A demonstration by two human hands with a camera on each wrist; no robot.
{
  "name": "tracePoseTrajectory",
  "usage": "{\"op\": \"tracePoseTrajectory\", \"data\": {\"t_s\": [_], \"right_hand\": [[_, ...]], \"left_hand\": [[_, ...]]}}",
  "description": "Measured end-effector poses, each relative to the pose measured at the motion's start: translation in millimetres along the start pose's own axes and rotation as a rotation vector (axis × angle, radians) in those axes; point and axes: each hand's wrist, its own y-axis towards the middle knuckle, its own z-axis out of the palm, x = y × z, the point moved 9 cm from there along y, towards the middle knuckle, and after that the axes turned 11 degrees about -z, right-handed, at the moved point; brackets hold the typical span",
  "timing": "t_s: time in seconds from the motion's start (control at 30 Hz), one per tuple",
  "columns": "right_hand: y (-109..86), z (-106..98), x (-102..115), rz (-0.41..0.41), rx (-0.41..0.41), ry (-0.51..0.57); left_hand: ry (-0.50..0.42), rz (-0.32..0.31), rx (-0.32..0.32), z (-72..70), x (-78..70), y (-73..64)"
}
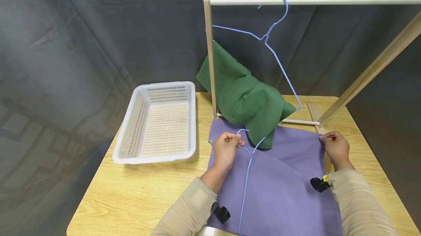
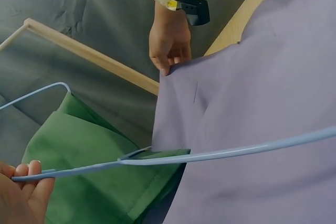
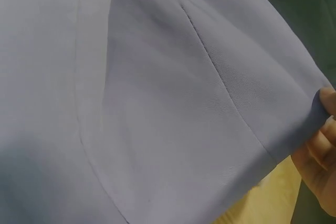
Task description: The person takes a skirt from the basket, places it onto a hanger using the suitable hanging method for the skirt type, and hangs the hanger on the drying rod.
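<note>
My left hand (image 1: 226,148) pinches the hook of a light blue clothes hanger (image 2: 236,153). The hanger lies over a purple garment (image 1: 286,185) spread across the table, one arm of it running down towards the front edge. At the far right corner of the garment, my right hand (image 1: 337,148) pinches the cloth between thumb and fingers. Stitched seam lines show on the purple cloth in the right wrist view. A green garment (image 1: 243,90) droops from a second blue hanger (image 1: 283,71), and its lower end overlaps the purple cloth in the head view.
A clothes rack with a white top bar (image 1: 329,0) and wooden posts (image 1: 210,57) stands at the back of the table. To the left sits a white perforated plastic basket (image 1: 191,126) with nothing in it. Dark curtains hang behind the table (image 1: 131,199).
</note>
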Motion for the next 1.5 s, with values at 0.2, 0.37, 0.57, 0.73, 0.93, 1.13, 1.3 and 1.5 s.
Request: {"op": "tracePoseTrajectory", "data": {"t_s": [0.2, 0.37, 0.57, 0.73, 0.93, 1.13, 1.3, 1.5], "right_hand": [[9.9, 8, -44, 0.000, -0.010, -0.005], [-9.6, 7, -17, 0.048, -0.004, 0.154], [-23.2, 13, 9, 0.043, 0.069, 0.129], [-34.4, 22, 24, 0.003, 0.172, 0.062], [-47.6, 27, 37, -0.028, 0.250, -0.061], [-59.3, 30, 46, -0.065, 0.272, -0.091], [-70.2, 34, 52, -0.096, 0.303, -0.083], [-85.5, 39, 50, -0.096, 0.325, -0.046]], "left_hand": [[-0.026, -0.036, 0.012, -5.8, 51.6, 24.8], [-0.016, -0.081, 0.025, -0.3, 45.7, 20.8], [-0.064, -0.207, 0.002, 7.5, 4.7, 0.2], [-0.111, -0.319, 0.045, 18.1, -54.7, -28.0], [-0.164, -0.459, 0.151, 24.2, -53.3, -29.0], [-0.214, -0.527, 0.222, 29.9, -46.3, -27.5], [-0.261, -0.577, 0.274, 34.7, -45.3, -29.1], [-0.287, -0.607, 0.296, 37.6, -46.2, -30.9]]}}
